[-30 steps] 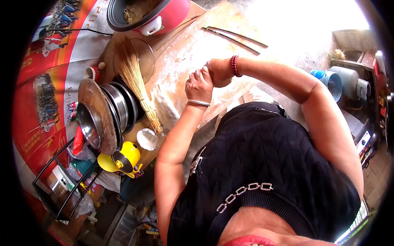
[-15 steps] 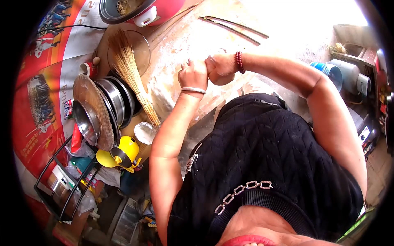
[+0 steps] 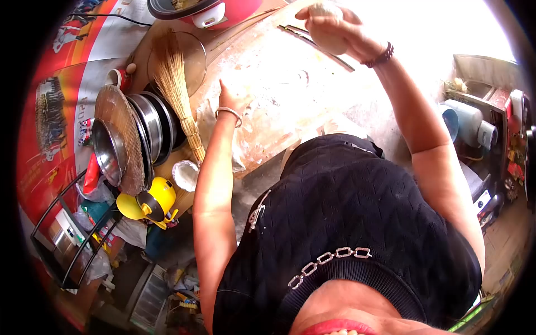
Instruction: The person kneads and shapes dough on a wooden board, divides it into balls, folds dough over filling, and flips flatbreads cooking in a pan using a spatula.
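Observation:
My right hand (image 3: 349, 33), with a dark red bead bracelet on its wrist, is raised over the far part of the floury board (image 3: 273, 120). Its fingers are closed around a pale lump of dough (image 3: 325, 10), which they partly cover. My left hand (image 3: 235, 96) wears a silver bangle and is low over the board's left side, holding nothing that I can see. One finger of it points forward; bright light washes out the others. Two dark chopsticks (image 3: 341, 62) lie at the board's far side, partly behind my right hand.
Left of the board lie a straw whisk broom (image 3: 178, 92) and a glass lid (image 3: 195, 42). Metal pans (image 3: 149, 125), a yellow pot-like item (image 3: 162, 195) and a white bowl (image 3: 185, 175) crowd nearby. A red rice cooker (image 3: 237, 11) stands at the back.
Both hands were together over the board around the dough. My right hand has swung up and to the right with the dough; my left hand has moved left, away from it.

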A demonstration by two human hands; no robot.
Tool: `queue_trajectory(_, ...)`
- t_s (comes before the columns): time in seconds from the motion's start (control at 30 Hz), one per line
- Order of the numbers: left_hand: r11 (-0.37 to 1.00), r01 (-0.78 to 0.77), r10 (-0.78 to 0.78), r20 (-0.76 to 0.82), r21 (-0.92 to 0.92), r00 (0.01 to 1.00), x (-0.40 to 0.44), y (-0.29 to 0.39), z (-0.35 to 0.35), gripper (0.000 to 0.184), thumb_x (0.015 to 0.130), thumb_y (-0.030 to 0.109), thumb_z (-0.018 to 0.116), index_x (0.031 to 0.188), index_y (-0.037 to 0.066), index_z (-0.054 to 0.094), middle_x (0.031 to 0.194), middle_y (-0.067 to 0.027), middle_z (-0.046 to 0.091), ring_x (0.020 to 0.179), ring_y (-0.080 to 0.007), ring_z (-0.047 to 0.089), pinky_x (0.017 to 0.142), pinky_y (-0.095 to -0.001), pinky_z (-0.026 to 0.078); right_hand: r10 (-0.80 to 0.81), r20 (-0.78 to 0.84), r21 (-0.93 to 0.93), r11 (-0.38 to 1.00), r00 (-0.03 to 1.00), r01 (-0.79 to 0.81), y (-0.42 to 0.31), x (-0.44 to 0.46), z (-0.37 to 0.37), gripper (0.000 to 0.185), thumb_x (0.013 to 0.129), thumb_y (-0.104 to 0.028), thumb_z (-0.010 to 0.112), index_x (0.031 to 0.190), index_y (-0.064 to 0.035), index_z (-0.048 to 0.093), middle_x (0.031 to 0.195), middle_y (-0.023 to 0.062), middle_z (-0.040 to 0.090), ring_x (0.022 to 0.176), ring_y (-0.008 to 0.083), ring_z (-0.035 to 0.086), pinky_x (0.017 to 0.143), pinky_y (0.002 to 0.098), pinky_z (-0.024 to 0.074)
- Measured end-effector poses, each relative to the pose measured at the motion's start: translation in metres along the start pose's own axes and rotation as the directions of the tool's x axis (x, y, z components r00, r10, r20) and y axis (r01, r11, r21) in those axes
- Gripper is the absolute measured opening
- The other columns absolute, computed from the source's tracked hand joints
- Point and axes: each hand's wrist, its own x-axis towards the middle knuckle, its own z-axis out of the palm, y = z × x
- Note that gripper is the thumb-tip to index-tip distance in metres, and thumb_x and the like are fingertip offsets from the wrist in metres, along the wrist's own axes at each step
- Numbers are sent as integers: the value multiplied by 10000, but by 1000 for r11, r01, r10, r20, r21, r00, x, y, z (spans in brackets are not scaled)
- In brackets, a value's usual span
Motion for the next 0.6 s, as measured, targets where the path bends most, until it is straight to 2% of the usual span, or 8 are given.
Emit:
queue_trajectory(0.1,948,225,-168,248,-226,954,-13,13,-1,1126,685,597,696,1331,-162,173,1108,-247,539,1065,-323,523,901,-386,413,55,-150,-124,989,987,-74,54,-28,-1,681,823,-570,557,1263,-54,494,1248,129,489,1134,231,492,961,400,426)
queue_trajectory(0.17,991,130,-124,270,-4,955,-11,-6,10,1159,687,634,668,1360,-143,131,1297,-284,371,1238,-339,362,1032,-376,290,217,-315,-173,944,924,-280,110,-33,-2,659,858,-603,461,1267,-88,502,1310,122,454,1182,242,464,963,401,421)
queue_trajectory(0.23,997,51,-65,228,65,972,-8,-21,9,1123,720,643,624,1381,-115,125,1390,-305,286,1324,-352,282,1096,-373,229,123,-145,20,992,982,-121,116,-27,18,610,887,-576,430,1234,-85,535,1304,114,478,1151,210,496,952,382,431)
queue_trajectory(0.37,978,-194,197,31,-81,980,-3,-30,-18,641,933,455,442,1337,-35,356,1347,-239,404,1242,-323,409,1028,-369,326,87,-206,113,992,975,-65,101,-26,54,403,949,-359,439,1155,-55,603,1153,72,611,1045,151,567,923,316,444)
queue_trajectory(0.43,890,-63,17,-104,-452,994,-30,12,-32,546,965,399,401,1297,-34,420,1232,-184,535,1110,-257,526,968,-348,387,-9,-277,46,999,961,22,97,-26,74,433,944,-374,456,1218,-56,561,1138,78,608,1040,153,564,912,330,443)
queue_trajectory(0.5,499,-173,79,-155,-849,985,-38,36,-16,621,965,486,293,1264,-29,469,1114,-136,608,994,-199,577,896,-339,436,-22,-264,162,984,964,67,89,-22,95,458,945,-363,461,1289,-62,491,1082,67,611,1023,154,567,898,325,449)
queue_trajectory(0.57,-104,325,233,295,-940,927,-52,50,5,640,934,555,263,1200,25,502,1163,-101,571,1054,-210,543,912,-354,424,-161,-194,257,944,968,208,80,-15,118,475,938,-327,496,1359,-127,402,1074,65,594,991,141,567,883,306,461)
queue_trajectory(0.6,-416,587,444,408,-695,797,-55,44,24,570,932,537,290,1181,70,500,1165,-77,557,1071,-209,529,923,-365,418,-260,-129,-11,965,957,261,73,-16,125,480,926,-297,519,1357,-124,401,1068,81,599,978,151,577,873,307,466)
